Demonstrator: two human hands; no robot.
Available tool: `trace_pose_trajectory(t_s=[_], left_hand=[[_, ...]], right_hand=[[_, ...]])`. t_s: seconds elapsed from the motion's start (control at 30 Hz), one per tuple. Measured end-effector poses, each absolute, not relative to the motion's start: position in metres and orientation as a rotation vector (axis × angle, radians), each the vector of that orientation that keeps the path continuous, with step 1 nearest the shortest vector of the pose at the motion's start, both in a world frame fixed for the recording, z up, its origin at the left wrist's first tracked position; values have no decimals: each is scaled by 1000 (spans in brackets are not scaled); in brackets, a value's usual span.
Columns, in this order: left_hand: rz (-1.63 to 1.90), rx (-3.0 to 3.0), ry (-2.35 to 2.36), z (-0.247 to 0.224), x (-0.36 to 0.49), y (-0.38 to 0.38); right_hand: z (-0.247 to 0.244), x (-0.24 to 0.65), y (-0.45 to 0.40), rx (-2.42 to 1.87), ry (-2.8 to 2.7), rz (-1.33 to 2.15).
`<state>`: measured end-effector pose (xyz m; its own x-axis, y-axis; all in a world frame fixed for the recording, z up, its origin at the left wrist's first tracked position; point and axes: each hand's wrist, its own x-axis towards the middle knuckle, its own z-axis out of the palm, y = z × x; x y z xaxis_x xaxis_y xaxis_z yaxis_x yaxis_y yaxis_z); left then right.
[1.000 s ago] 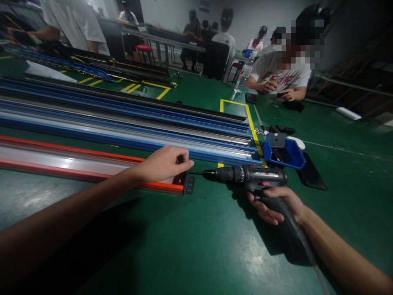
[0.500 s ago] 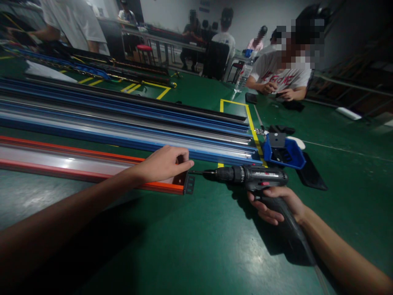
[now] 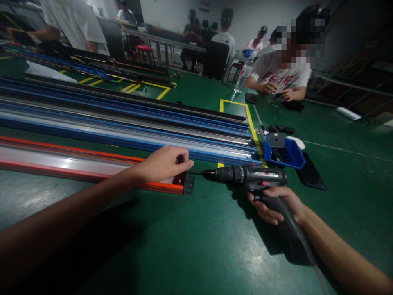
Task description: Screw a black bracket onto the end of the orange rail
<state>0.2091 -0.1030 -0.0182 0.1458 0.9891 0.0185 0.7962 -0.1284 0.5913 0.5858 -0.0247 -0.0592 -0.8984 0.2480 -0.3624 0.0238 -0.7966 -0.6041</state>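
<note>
My right hand (image 3: 273, 205) is wrapped round the handle of a black power drill (image 3: 264, 178), which points left. Its long thin bit reaches the end of an orange-edged channel profile (image 3: 166, 187) lying at the left. A black slotted bracket (image 3: 189, 185) sits at that end of the profile. Over the profile's end rests my left hand (image 3: 166, 164), fingers curled, thumb and forefinger close to the bit's tip. What those fingers hold, if anything, is too small to make out.
Behind lie several long blue and black profiles (image 3: 184, 153). A blue bin (image 3: 299, 159) with black parts stands at the right beside a dark flat object (image 3: 311, 172). Farther back are a plastic bottle (image 3: 242, 78) and a seated person (image 3: 281, 73) across the green table (image 3: 196, 246).
</note>
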Motion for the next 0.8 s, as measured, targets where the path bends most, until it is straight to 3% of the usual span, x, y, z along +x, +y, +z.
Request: trace_pose_trajectory(t_s=[0.8], left_hand=[[572,1974,1687,-17,210,-103]], right_hand=[[-65,587,-26,-551,-1064,2756]])
